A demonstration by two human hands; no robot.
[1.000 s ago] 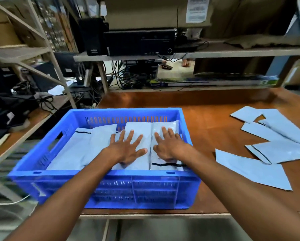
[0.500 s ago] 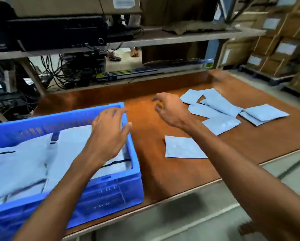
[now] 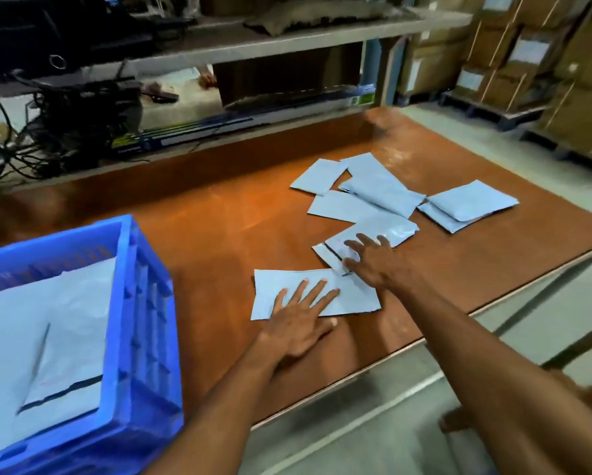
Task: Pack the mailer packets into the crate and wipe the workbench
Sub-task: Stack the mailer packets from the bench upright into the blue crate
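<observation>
Both hands flat, fingers spread, gripping nothing: left hand [image 3: 301,317] presses nearest mailer packet [image 3: 267,286], right hand [image 3: 373,262] rests on next packet [image 3: 385,231]. Loose packets [image 3: 380,190] on workbench [image 3: 219,228]; packed packets [image 3: 58,313] in blue crate [image 3: 144,286], left.

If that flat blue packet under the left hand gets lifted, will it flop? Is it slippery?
Probably floppy: the packet under the left hand lies thin and flush on the workbench, so it would likely sag from one edge. Its smooth film looks apt to slide when pushed. It seems light, with little bulge.
</observation>
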